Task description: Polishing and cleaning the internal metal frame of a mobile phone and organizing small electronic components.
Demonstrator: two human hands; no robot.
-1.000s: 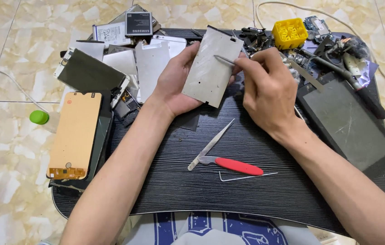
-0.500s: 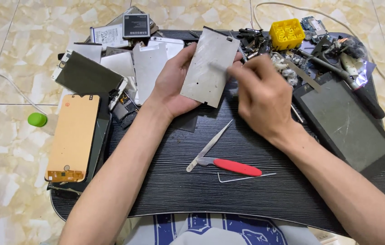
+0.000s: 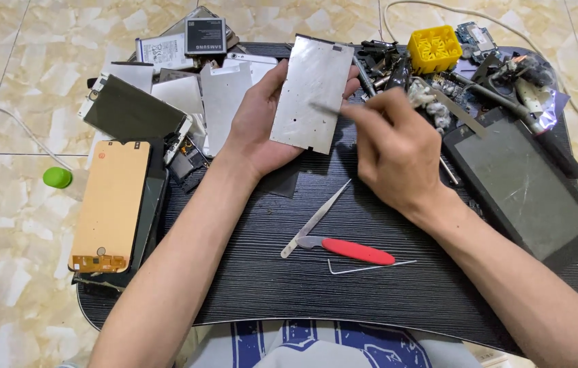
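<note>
Item: yellow parts box (image 3: 434,48), far edge of my black table (image 3: 371,300), contents unclear. Metal plate (image 3: 312,94): propped in my left hand (image 3: 261,129), fingers curled behind. Right hand (image 3: 394,153): fingertips pinching a thin blurred tool (image 3: 326,109) against it.

Metal plate (image 3: 310,95) held in left hand (image 3: 261,129) above far middle of table (image 3: 248,286). Right hand (image 3: 394,153) placed just right of plate, thin tool (image 3: 326,109) laid across plate face. Tweezers (image 3: 316,218) and knife (image 3: 347,249) set nearer, before hands. Tablet (image 3: 524,180) lies at right. Phone panel (image 3: 110,204) lies at left edge. Parts box (image 3: 434,48) sits behind right hand.
</note>
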